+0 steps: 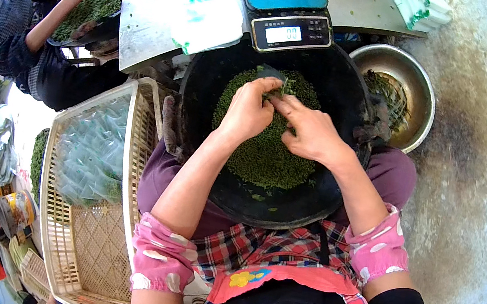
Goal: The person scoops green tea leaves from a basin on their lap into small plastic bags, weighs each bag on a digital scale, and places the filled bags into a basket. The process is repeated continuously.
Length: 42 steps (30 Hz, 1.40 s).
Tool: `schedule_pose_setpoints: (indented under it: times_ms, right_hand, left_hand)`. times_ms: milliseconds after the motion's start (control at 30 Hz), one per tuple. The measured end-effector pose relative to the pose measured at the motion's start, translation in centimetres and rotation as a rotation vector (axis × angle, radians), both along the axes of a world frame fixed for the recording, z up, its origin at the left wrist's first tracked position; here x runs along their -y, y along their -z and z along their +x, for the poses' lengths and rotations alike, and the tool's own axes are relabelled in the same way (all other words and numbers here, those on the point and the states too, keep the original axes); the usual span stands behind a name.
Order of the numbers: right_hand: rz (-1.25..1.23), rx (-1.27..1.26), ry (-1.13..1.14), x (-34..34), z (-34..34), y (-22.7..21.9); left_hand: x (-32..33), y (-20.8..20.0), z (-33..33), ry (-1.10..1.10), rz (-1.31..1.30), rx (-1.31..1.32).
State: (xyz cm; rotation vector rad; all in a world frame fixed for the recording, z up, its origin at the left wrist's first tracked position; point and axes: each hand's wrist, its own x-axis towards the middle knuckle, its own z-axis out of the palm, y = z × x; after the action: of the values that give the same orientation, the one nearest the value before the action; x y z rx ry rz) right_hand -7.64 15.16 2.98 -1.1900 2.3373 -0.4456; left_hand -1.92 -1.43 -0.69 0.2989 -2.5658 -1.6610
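Small green grains lie heaped in the black basin at the frame's centre, likely light, firm and apt to roll, so best gathered by the handful from the heap's middle. Above them the left hand and right hand meet, both narrowed around a green sprig (whether either truly grips it, I cannot tell). It looks soft and fragile, best pinched at 1 end. Beyond: 1 scale at top centre, 1 metal bowl at upper right.

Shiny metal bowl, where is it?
In the head view, the shiny metal bowl is at the upper right, just right of the big black basin holding little green bits.
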Motion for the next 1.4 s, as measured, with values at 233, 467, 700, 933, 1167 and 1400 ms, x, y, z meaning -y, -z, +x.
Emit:
schedule_pose_setpoints:
  times_ms: [233, 467, 700, 933, 1167, 1400]
  right_hand:
    - [0.323, 0.114, -0.097, 2.9, -1.5, 4.3]
    - [-0.237, 0.098, 0.29, 2.1, -2.8, 0.0]
    - [-0.517, 0.208, 0.322, 3.3, -1.9, -2.6]
    - [-0.445, 0.117, 0.511, -0.7, -0.6, 9.7]
    - [0.083, 0.373, 0.075, 2.4, 12.7, 18.7]
    - [-0.302, 0.373, 0.213, -0.8, 2.8, 8.2]
  left_hand:
    - [-0.9, -0.5, 0.6, 0.098, -0.068, 0.176]
    - [0.7, 0.7, -0.1, -0.036, -0.169, -0.045]
    - [3.8, -0.2, -0.2, -0.022, -0.075, 0.061]
    - [5.0, -3.9, -0.1, -0.123, 0.123, 0.11]
    - [5.3, -2.6, 0.0, -0.102, 0.049, 0.065]
    - [4.2, -2.5, -0.3, -0.028, -0.029, 0.112]
